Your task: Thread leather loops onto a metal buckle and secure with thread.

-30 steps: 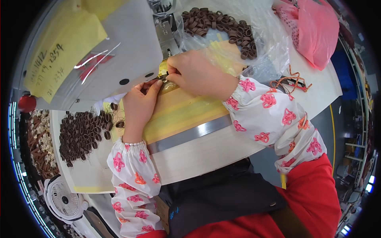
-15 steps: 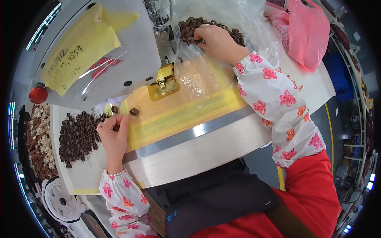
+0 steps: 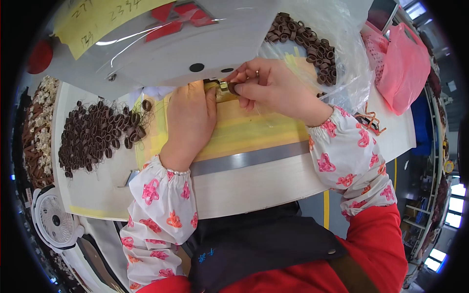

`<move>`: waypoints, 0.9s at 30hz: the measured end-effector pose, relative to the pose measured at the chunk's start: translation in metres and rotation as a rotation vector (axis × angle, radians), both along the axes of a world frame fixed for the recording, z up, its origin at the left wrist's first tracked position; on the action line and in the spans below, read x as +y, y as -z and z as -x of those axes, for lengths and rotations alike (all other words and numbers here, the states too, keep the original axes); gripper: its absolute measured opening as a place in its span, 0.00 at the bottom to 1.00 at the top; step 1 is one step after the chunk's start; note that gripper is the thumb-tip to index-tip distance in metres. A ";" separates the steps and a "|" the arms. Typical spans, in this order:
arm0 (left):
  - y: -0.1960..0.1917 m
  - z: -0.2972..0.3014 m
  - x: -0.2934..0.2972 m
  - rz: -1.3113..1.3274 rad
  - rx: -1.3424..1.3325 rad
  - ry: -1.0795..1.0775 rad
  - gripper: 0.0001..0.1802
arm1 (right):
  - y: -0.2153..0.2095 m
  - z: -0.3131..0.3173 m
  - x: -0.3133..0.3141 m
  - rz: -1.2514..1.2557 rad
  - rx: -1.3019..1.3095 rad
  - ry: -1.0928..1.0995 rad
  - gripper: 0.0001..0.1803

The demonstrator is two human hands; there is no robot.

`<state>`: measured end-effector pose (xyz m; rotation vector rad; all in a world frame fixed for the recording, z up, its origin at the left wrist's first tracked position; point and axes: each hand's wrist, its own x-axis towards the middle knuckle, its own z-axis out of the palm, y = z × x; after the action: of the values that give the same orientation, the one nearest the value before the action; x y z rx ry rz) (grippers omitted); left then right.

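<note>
Both hands meet at the brass-coloured plate (image 3: 225, 94) under the sewing machine head (image 3: 161, 53). Between the thumb and fingers of my right hand (image 3: 278, 90) is a small brown loop (image 3: 233, 88), held at the plate's right side. My left hand (image 3: 190, 117) lies just left of the plate, fingers bent and close together. Its fingertips are partly hidden at the machine head, so what they hold does not show. To the left spreads a heap of brown loops (image 3: 93, 132) with loose threads. More loops (image 3: 320, 53) lie on clear plastic at the back right.
Yellow tape (image 3: 244, 129) covers the work surface, bordered by a grey metal strip (image 3: 254, 155). A pink plastic bag (image 3: 403, 73) stands at the right, with orange-brown strips (image 3: 371, 122) nearer. A white fan (image 3: 54, 219) is at the lower left.
My right hand has come from the loops on the plastic to the plate, bringing a loop. My left hand has moved right from the left heap to the plate. The view has shifted.
</note>
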<state>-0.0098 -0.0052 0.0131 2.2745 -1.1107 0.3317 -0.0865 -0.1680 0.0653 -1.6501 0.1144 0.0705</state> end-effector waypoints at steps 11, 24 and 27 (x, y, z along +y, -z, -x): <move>-0.019 -0.005 0.013 -0.022 0.198 0.022 0.12 | 0.017 -0.002 0.012 -0.093 0.066 0.100 0.09; -0.027 -0.011 0.011 0.023 0.772 0.356 0.13 | 0.040 0.009 0.031 0.732 -0.711 0.161 0.12; -0.025 -0.009 0.012 0.032 0.781 0.333 0.12 | 0.043 0.009 0.032 0.872 -0.762 0.130 0.13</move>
<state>-0.0010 0.0063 0.0385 1.8556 -0.9999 -0.6172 -0.0956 -0.1363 0.0227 -2.4088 -0.3822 -0.8042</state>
